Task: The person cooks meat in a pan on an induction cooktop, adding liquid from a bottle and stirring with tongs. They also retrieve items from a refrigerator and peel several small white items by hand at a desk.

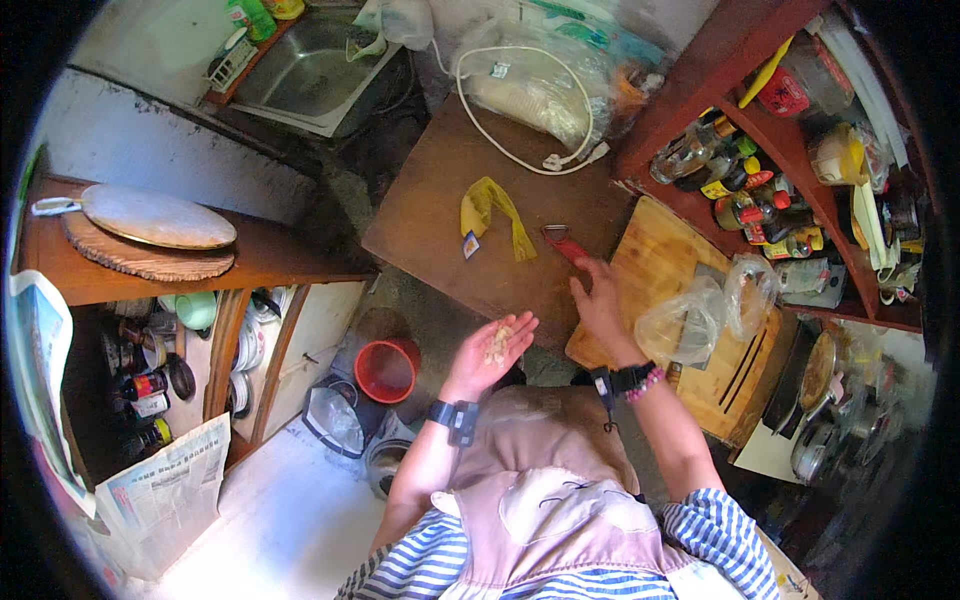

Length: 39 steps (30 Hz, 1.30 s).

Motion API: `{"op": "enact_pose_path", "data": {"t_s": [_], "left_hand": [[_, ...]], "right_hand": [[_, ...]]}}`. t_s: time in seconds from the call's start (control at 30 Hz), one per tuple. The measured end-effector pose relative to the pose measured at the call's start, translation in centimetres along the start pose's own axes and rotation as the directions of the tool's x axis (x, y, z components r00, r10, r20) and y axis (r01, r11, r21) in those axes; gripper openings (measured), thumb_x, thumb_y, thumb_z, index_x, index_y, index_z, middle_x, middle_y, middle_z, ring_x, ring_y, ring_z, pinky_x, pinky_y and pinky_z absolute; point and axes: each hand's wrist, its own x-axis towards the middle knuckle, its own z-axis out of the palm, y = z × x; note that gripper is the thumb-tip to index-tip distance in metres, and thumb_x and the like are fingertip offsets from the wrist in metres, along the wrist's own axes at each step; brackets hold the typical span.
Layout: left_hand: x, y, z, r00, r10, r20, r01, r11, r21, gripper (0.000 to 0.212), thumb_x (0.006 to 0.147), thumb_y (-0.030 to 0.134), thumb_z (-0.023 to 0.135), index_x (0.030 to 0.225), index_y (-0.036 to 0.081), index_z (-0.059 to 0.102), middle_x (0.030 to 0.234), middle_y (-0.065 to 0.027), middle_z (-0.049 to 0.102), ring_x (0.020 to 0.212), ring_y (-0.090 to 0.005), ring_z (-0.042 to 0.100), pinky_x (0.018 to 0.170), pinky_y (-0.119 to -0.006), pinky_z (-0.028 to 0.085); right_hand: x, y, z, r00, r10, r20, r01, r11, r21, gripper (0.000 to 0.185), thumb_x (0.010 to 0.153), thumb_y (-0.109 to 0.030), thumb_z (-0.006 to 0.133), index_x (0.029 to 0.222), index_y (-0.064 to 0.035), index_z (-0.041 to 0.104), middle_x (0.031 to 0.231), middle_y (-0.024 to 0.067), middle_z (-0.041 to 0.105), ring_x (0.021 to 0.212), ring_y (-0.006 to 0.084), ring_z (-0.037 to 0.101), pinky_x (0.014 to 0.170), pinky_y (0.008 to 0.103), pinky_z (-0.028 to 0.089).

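Observation:
My left hand [480,360] is turned palm up before the apron, cupping several small pale garlic cloves [498,345]. Over the brown table's right side, my right hand [602,307] reaches to the handle end of a red peeler [564,244]. Its fingers overlap the handle while the thumb stands apart; whether they grip it is hidden. The peeler's metal head points away from me. Left of it on the brown table [427,225] lies a yellow mesh bag [491,199] with a small tag.
A bamboo cutting board [645,247] at right carries clear plastic bags [686,319] and a cleaver [701,341]. A white power cord [525,171] loops over the table's far side. Below the table's left edge stands a red bucket [386,371]. Bottles [739,210] fill the right shelf.

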Motion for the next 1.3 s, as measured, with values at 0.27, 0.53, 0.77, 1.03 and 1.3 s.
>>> {"op": "enact_pose_path", "data": {"t_s": [0.27, 0.53, 0.77, 1.03, 1.3], "left_hand": [[1.8, -1.7, 5.8, 0.986, 0.122, 0.11, -0.116, 0.991, -0.062, 0.024, 0.1, 0.012, 0.047, 0.109, -0.002, 0.064, 0.143, -0.0192, 0.053, 0.14, -0.0343, 0.042, 0.119, -0.049, 0.032], [2.8, -2.7, 1.6, 0.969, 0.219, 0.112, -0.222, 0.975, 0.015, 0.023, 0.104, 0.018, 0.046, 0.108, 0.003, 0.062, 0.136, -0.0183, 0.059, 0.13, -0.033, 0.053, 0.112, -0.049, 0.042], [-0.1, -6.6, 2.7, 0.965, 0.249, 0.08, -0.254, 0.966, 0.049, 0.032, 0.104, 0.02, 0.044, 0.126, 0.001, 0.058, 0.152, -0.0201, 0.044, 0.144, -0.0332, 0.038, 0.118, -0.047, 0.034], [-2.4, -12.5, 10.9, 0.949, 0.13, 0.287, -0.163, 0.982, 0.097, 0.054, 0.1, 0.026, 0.05, 0.146, -0.002, 0.043, 0.161, -0.0196, 0.029, 0.152, -0.033, 0.021, 0.124, -0.046, 0.021], [-3.0, -19.1, 16.2, 0.948, 0.025, 0.319, -0.083, 0.982, 0.169, 0.057, 0.102, 0.031, 0.046, 0.149, -0.002, 0.039, 0.163, -0.0193, 0.025, 0.152, -0.0339, 0.019, 0.124, -0.048, 0.02]], "right_hand": [[-7.6, -7.3, -2.0, 0.869, 0.324, 0.373, -0.488, 0.684, 0.543, 0.02, 0.094, -0.014, 0.069, 0.111, -0.0041, 0.062, 0.095, 0.0002, 0.063, 0.086, 0.0099, 0.059, 0.077, 0.0262, 0.05], [-8.2, -11.0, -1.6, 0.911, -0.327, 0.249, 0.239, 0.914, 0.327, 0.012, 0.085, -0.002, 0.071, 0.095, -0.0022, 0.066, 0.09, 0.0134, 0.064, 0.084, 0.0294, 0.066, 0.075, 0.0367, 0.054], [-9.6, -9.7, -5.2, 0.889, -0.264, 0.374, 0.1, 0.909, 0.404, 0.012, 0.087, -0.002, 0.07, 0.099, -0.0011, 0.068, 0.09, 0.0112, 0.065, 0.082, 0.0244, 0.066, 0.073, 0.0342, 0.054], [-14.0, -6.1, -13.7, 0.93, 0.078, 0.359, -0.254, 0.841, 0.477, 0.012, 0.095, -0.009, 0.066, 0.099, 0.0012, 0.07, 0.091, 0.0049, 0.069, 0.082, 0.0113, 0.065, 0.075, 0.0261, 0.053], [-18.9, 0.1, -21.8, 0.921, 0.262, 0.288, -0.379, 0.774, 0.507, 0.012, 0.096, -0.012, 0.066, 0.095, -0.0007, 0.069, 0.081, -0.0004, 0.067, 0.075, 0.0082, 0.063, 0.069, 0.0242, 0.052]]}}
